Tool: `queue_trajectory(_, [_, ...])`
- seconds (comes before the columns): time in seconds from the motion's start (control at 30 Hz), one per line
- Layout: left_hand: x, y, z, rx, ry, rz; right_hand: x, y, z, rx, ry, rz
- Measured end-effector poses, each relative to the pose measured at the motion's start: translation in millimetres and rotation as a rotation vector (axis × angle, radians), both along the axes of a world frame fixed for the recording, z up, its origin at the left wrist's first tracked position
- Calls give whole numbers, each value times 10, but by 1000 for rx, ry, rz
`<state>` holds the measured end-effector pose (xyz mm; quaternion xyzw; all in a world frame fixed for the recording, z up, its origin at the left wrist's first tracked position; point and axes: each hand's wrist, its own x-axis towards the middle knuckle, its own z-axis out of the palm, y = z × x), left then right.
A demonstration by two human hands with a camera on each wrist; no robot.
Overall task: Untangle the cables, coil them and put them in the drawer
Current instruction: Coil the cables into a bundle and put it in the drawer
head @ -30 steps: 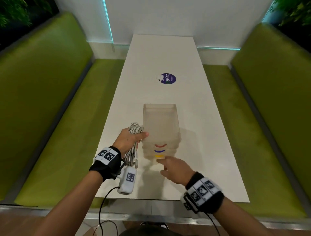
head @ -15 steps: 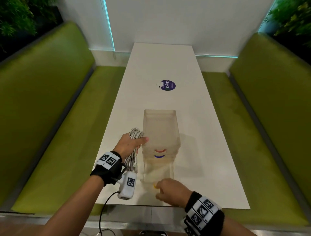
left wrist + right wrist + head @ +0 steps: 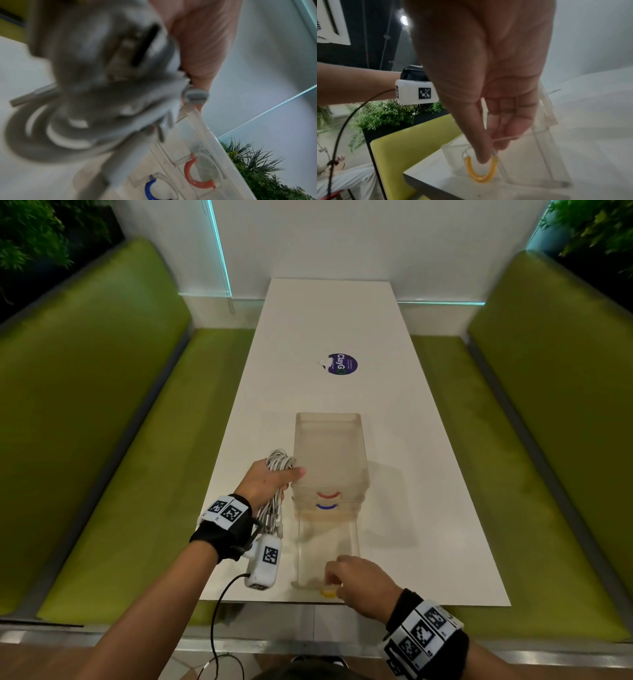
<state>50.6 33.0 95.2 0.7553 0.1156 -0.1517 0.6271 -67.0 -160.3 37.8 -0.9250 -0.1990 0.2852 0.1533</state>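
My left hand (image 3: pixel 274 484) grips a coiled bundle of white cables (image 3: pixel 279 462) beside the left wall of a translucent drawer unit (image 3: pixel 330 453). Up close, the cables (image 3: pixel 102 94) are a blurred grey mass under the left thumb (image 3: pixel 202 54). The unit's bottom drawer (image 3: pixel 352 542) stands pulled out towards me and looks empty. My right hand (image 3: pixel 337 578) pinches its front wall at the yellow handle (image 3: pixel 481 174), thumb outside, fingers inside. The red handle (image 3: pixel 329 494) and blue handle (image 3: pixel 327 507) mark the two shut drawers above.
The white table (image 3: pixel 411 474) runs away from me between two green benches (image 3: pixel 120 474) (image 3: pixel 513 474). The pulled-out drawer's front reaches the table's near edge (image 3: pixel 428 604). A round purple sticker (image 3: pixel 342 363) lies further back.
My right hand has taken the yellow handle and drawn the bottom drawer out to the table's near edge. The left hand has kept the cable coil beside the unit.
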Motion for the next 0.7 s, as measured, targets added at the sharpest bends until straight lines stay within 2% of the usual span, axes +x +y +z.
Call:
queue_trajectory(0.1, [-29,2,1,7,-15,-1,22,-3,84,73,53,-11])
queue_trajectory(0.2, [-137,67,50,-20,-56,50,95,-33,330,239,42,-117])
queue_trajectory(0.33, [-460,61,219,-267,-126,165,202,40,797,587,12,-311])
queue_trajectory(0.4, [-682,-89,343,-422,-153,188,219,160,956,761,89,-317])
queue_trajectory(0.5, [-943,-359,434,-531,-246,171,196,325,1040,959,150,-285])
queue_trajectory(0.6, [-1021,-446,398,-776,-189,159,149,357,1004,983,33,-242])
queue_trajectory(0.7, [-1072,-441,326,-865,-150,171,73,335,954,869,-127,-218])
